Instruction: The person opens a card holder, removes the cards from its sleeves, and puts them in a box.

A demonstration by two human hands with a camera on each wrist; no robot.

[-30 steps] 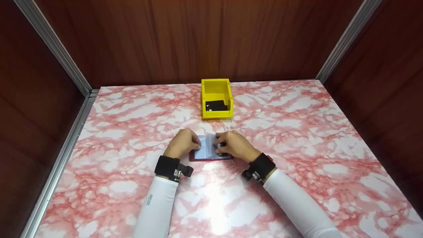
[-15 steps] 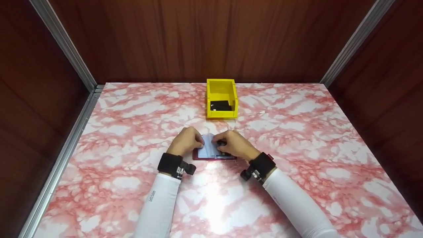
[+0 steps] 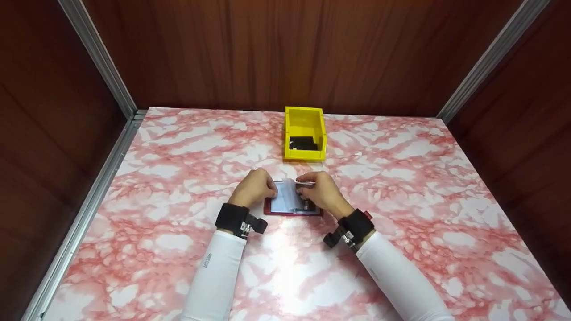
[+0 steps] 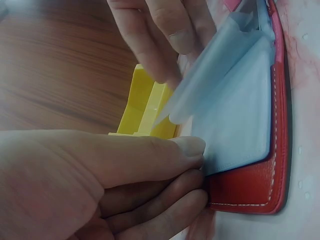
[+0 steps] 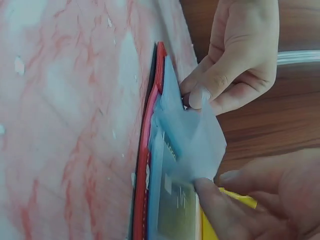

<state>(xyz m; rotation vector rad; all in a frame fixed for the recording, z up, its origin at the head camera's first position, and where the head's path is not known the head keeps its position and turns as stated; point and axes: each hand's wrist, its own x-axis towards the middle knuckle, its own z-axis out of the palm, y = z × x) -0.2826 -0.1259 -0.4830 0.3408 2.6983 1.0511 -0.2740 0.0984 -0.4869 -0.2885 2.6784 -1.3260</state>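
Note:
A red card holder (image 3: 267, 209) with white stitching lies spread open on the table. Its clear plastic sleeves (image 4: 235, 100) fan up from the middle, one leaning to the left. My left hand (image 3: 253, 189) pinches the holder's left edge, thumb on top and fingers curled beneath. At the right half is my right hand (image 3: 324, 192), thumb and forefinger parted, a fingertip against the raised sleeve in the right wrist view. A card with a dark and yellowish face (image 5: 177, 212) shows through the right-hand sleeve. The right hand hides part of that side.
Behind the holder stands a yellow bin (image 3: 305, 155) with flat black items (image 3: 303, 143) inside. The table (image 3: 178, 240) has a red and white marbled top. Brown wood-grain panels (image 3: 276, 53) in metal frames close off the back and sides.
My right thumb and forefinger have moved apart and lifted a little to the right, while the raised sleeve leans left. The left hand keeps its hold. The head view has shifted slightly.

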